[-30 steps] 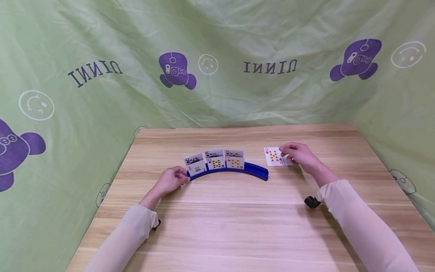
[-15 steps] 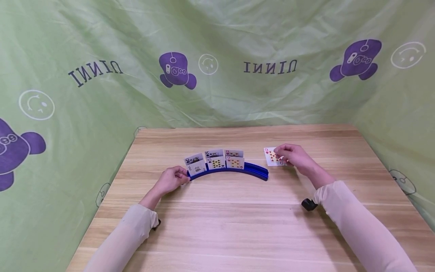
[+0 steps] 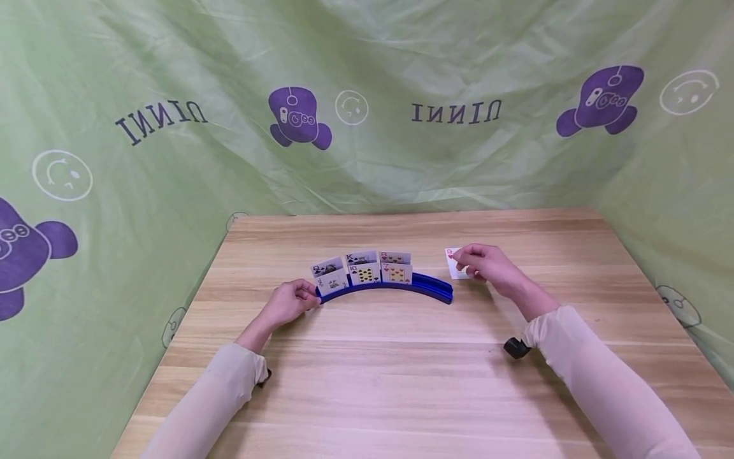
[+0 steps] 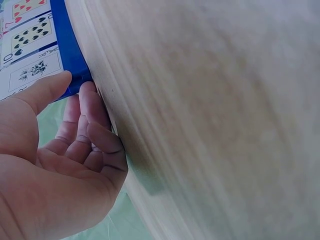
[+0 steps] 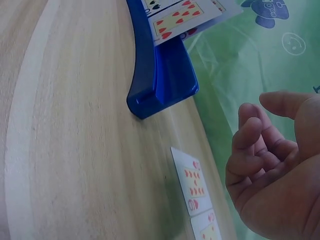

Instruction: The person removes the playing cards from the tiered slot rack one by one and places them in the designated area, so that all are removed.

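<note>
A curved blue card holder (image 3: pixel 427 290) stands on the table with several playing cards upright in two rows. Its front row has a joker (image 3: pixel 332 285), a 10 of spades (image 3: pixel 364 275) and a 7 of hearts (image 3: pixel 396 274); taller cards show behind them. My left hand (image 3: pixel 289 301) pinches the holder's left end between thumb and fingers, plainest in the left wrist view. To the right, a 9 of hearts (image 5: pixel 192 180) lies face up. My right hand (image 3: pixel 487 266) hovers over it, fingers loosely bent, thumb apart, nothing held; it hides most of that card in the head view.
Another red card (image 5: pixel 206 231) lies end to end with the 9 of hearts, partly cut off in the right wrist view. The right end of the holder has bare slots. A green printed curtain (image 3: pixel 367 172) hangs behind and beside the wooden table (image 3: pixel 367 382).
My right hand has shifted left across the 9 of hearts, covering more of it. The card, the holder and my left hand stay where they were.
</note>
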Demonstrator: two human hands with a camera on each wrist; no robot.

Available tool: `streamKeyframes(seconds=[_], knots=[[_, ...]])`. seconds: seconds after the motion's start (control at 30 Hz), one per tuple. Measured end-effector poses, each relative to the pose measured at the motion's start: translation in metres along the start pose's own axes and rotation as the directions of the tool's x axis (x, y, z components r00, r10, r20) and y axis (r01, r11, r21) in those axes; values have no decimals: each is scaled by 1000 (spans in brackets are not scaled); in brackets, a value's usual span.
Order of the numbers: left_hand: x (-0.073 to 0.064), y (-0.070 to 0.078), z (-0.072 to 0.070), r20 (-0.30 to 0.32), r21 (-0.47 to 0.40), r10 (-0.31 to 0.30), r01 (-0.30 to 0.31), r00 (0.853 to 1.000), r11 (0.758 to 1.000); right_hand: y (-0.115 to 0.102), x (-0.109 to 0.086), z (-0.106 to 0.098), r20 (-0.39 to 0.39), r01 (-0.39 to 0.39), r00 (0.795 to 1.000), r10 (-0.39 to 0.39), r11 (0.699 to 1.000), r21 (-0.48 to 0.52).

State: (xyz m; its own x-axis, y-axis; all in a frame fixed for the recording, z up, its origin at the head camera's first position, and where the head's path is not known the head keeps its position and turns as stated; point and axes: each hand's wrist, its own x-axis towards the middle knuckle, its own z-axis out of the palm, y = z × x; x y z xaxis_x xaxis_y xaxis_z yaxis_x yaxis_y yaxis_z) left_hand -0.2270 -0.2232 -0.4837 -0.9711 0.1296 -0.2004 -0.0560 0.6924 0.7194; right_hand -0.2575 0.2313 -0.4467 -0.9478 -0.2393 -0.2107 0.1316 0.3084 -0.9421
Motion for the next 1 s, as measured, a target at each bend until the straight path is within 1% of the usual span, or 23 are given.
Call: streamKeyframes(seconds=[0.43, 0.67, 1.0], knots=[[1, -1, 0, -4, 6, 7, -7, 1000, 1000, -6, -3, 14, 29, 20, 999, -20, 1000, 17], [0, -2, 1, -8, 2, -7, 7, 1000, 1000, -7, -4, 19, 36, 17, 999, -18, 1000, 17], [0, -2, 1, -12, 0, -7, 7, 1000, 1000, -12, -4, 30, 59, 24, 998, -25, 1000, 16]])
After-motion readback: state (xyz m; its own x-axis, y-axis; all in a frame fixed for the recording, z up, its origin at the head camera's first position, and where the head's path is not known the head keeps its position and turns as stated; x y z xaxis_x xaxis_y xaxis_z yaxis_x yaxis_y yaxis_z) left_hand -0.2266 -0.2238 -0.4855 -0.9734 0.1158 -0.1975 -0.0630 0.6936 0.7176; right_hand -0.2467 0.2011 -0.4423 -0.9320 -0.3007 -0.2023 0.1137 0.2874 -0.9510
